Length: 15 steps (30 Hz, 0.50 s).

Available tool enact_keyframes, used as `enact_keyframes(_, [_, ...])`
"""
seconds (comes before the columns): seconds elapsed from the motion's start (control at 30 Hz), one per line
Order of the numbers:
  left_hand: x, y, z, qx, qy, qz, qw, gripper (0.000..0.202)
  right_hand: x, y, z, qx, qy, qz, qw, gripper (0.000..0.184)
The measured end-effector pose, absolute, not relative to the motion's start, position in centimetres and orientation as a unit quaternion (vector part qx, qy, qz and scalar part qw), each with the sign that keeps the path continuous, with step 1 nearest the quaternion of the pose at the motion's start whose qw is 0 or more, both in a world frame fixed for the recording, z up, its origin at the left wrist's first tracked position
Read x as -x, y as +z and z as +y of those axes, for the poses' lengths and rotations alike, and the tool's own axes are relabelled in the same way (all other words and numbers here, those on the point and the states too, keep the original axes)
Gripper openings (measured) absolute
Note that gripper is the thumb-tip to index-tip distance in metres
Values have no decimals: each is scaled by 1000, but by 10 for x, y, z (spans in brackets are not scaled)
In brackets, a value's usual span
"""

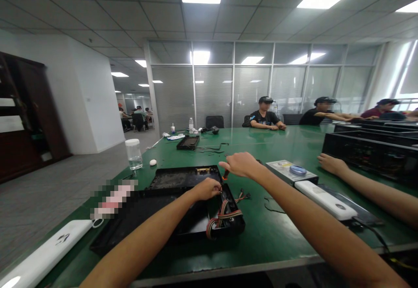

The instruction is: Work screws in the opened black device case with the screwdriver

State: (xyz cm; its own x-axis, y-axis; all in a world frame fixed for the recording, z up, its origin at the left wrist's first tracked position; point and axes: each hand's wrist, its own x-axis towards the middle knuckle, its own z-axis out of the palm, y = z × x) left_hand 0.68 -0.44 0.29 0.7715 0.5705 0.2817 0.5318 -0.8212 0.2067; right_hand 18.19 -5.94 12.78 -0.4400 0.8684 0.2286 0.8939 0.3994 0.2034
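An open black metal case (127,209) lies on the green table, with striped multicoloured cables (225,215) bunched at its right end. My left hand (207,189) is over the case's far right part, fingers pinched together near its edge; what they hold, if anything, is hidden. Just beyond and to the right, my right hand (241,165) is closed around a screwdriver (225,175), of which a dark and orange part shows, pointing down toward my left fingertips. Behind the case is a black panel (183,177) with a small gold-coloured piece on it.
A metal box (287,170) with a blue roll (298,170) on it stands to the right, behind a white power strip (326,200). A neighbour's hand (329,162) touches a black computer case (369,157). A clear jar (133,155) stands left. People sit across the table.
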Motion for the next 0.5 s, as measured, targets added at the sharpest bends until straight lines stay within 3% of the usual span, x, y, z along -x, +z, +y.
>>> enact_keyframes(0.4, [-7, 4, -8, -931, 161, 322, 66, 12, -196, 121, -63, 508, -93, -855, 54, 42])
enact_keyframes(0.5, [-7, 4, -7, -933, 163, 314, 65, 12, -194, 121, -64, 516, -111, -847, 58, 47])
